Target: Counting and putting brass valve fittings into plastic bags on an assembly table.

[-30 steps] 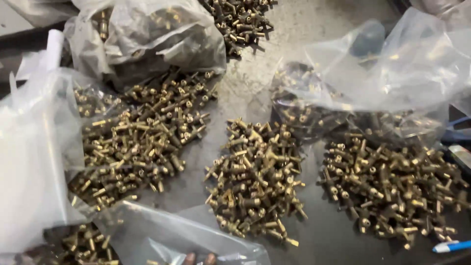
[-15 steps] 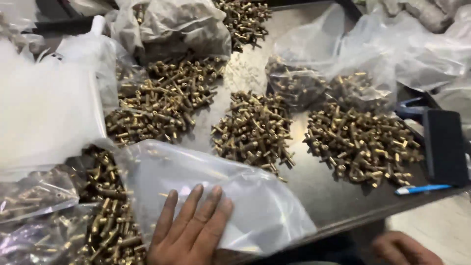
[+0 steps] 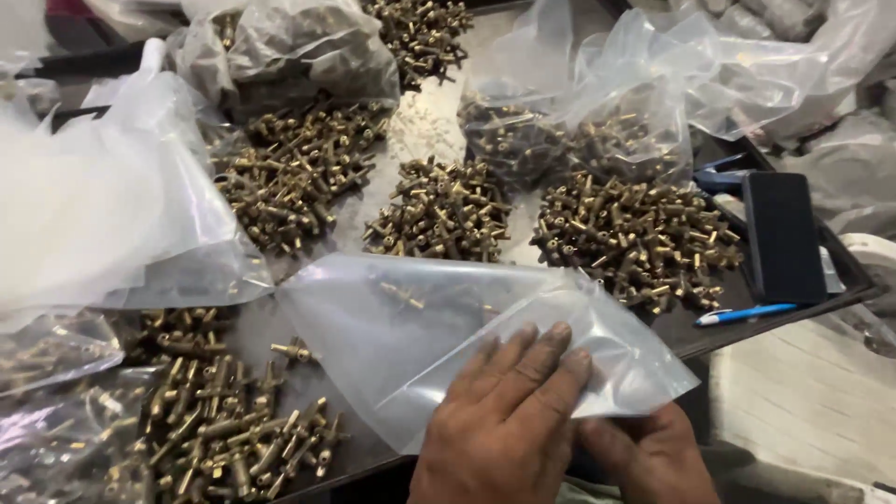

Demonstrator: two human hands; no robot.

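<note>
The left hand [image 3: 509, 420] lies flat at the bottom centre of the frame, fingers [image 3: 523, 369] spread wide and pressed on a clear bag [image 3: 448, 336], which pins the slippery plastic to the worktop [image 3: 709, 331] so it cannot slide. The right hand [image 3: 653, 448] sits just beside it at the lower right, partly under the bag's near edge; its fingers are curled, but I cannot tell whether they pinch the plastic. The bag lies nearly flat in the lower middle, with only a few brass fittings showing through near its upper edge.

Around it the fittings are sorted into separate heaps: one pile [image 3: 439, 210] at centre, another [image 3: 635, 233] to the right, a third [image 3: 299, 173] at upper left, and longer pieces [image 3: 224, 420] at lower left. Filled bags [image 3: 579, 131] stand behind them. A dark phone [image 3: 784, 233] and a blue pen [image 3: 747, 315] lie at the right edge, out of the way.

Compared with half a second ago, the left hand has slid further up onto the bag and the right hand has come in close beside it. The view has shifted slightly; the heaps lie as they did.
</note>
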